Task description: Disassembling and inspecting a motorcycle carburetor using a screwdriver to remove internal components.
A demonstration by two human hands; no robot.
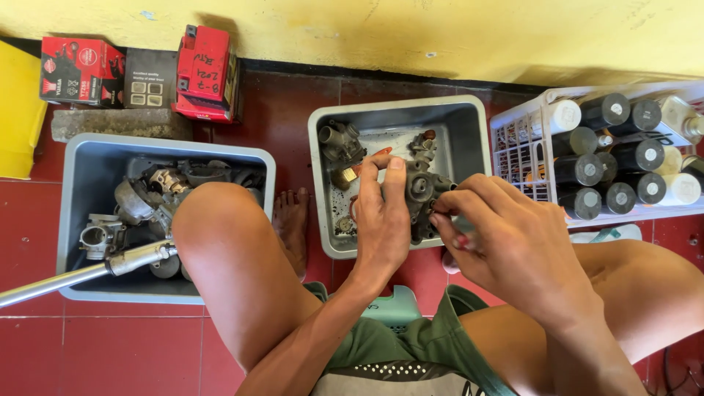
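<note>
Your left hand is gripping the metal carburetor body | your right hand is pinching its side | you are holding it over the grey tray.

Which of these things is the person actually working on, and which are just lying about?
In hand:
- metal carburettor part, held by left hand and right hand
- small grey tub beneath it

Lying about:
- large grey tub of metal parts
- white basket of bottles
- red boxes
- metal handle
</note>
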